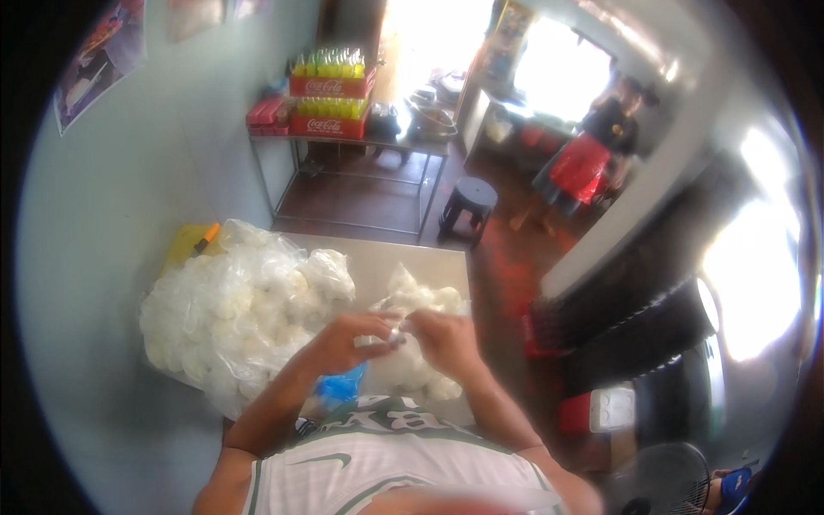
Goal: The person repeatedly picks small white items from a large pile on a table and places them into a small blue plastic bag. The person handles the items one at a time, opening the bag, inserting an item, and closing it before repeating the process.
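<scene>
Before me on a pale table [380, 248], a clear plastic bag of round white pieces [428, 376], perhaps dough balls, lies at the right. Over its upper part, my left hand [341, 340] and my right hand [449, 340] come together fingertip to fingertip, pinching a bit of the thin plastic; the exact grip is blurred. A large heap of similar filled bags [251, 309] covers the table's left side, beside my left forearm. Blue plastic [341, 385] shows beneath my left wrist.
An orange-handled tool [207, 237] rests on a yellow board [180, 248] behind the heap. Beyond the table stand a black stool [475, 196] and a metal table bearing red bottle crates [329, 127]. A person [589, 148] stands back right; a fan [669, 479] is near right.
</scene>
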`<state>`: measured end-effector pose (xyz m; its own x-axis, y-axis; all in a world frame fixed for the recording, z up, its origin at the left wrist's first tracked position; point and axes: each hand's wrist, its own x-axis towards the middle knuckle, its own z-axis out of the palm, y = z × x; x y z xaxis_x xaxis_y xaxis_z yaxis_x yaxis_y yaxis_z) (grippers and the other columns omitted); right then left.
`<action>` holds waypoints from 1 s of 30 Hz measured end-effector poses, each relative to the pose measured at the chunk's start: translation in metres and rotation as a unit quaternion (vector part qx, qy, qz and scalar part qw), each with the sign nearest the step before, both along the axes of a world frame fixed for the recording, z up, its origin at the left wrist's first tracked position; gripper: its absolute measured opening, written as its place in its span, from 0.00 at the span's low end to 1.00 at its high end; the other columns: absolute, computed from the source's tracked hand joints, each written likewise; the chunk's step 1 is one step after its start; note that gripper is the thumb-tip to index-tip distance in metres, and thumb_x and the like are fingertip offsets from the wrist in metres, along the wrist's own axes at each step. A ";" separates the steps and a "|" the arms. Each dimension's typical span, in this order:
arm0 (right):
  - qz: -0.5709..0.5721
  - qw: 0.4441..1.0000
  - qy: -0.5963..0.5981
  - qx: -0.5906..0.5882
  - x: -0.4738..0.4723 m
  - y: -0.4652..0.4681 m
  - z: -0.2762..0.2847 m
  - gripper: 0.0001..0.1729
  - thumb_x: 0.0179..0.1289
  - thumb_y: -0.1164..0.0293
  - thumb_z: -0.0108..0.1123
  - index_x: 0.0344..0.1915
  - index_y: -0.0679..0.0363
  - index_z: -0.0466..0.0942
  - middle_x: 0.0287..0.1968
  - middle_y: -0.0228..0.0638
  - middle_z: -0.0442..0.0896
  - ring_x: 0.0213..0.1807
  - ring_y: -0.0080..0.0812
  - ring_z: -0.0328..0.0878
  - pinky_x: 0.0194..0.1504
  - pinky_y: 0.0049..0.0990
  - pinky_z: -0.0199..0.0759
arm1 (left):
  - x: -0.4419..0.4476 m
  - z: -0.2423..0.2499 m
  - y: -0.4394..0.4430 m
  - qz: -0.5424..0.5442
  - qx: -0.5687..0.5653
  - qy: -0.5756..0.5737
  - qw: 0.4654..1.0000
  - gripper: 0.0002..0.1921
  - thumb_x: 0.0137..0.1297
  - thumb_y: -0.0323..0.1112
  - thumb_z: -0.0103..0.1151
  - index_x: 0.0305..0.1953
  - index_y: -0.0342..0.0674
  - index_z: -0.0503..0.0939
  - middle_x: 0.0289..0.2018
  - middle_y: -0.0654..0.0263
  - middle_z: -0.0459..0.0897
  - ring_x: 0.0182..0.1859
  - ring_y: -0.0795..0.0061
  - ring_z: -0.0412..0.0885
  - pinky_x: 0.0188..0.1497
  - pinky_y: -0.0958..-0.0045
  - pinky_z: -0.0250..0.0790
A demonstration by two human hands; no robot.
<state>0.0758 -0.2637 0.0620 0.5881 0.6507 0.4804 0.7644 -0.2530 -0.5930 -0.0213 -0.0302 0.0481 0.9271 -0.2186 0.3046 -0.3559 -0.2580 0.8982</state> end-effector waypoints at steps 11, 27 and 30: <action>0.260 0.959 0.083 -0.078 0.026 -0.007 -0.039 0.21 0.58 0.68 0.86 0.43 0.54 0.80 0.58 0.39 0.82 0.68 0.46 0.78 0.66 0.48 0.71 | -0.009 -0.039 0.011 -0.177 0.056 0.051 0.981 0.38 0.66 0.50 0.82 0.70 0.34 0.82 0.71 0.51 0.78 0.75 0.55 0.74 0.79 0.57 0.63; -0.120 0.979 0.163 0.018 0.024 0.004 -0.130 0.18 0.67 0.84 0.64 0.53 0.59 0.91 0.45 0.47 0.94 0.45 0.46 0.94 0.48 0.36 0.86 | -0.030 -0.061 0.052 0.163 0.109 0.102 0.975 0.31 0.72 0.53 0.76 0.68 0.42 0.85 0.68 0.63 0.80 0.58 0.71 0.82 0.58 0.64 0.75; -0.205 0.969 0.114 0.080 0.063 -0.008 -0.141 0.14 0.72 0.81 0.65 0.52 0.57 0.91 0.48 0.44 0.94 0.47 0.40 0.94 0.50 0.33 0.84 | -0.031 -0.063 0.119 0.325 0.198 0.073 0.922 0.23 0.72 0.38 0.75 0.64 0.40 0.85 0.67 0.58 0.82 0.57 0.61 0.85 0.61 0.60 0.78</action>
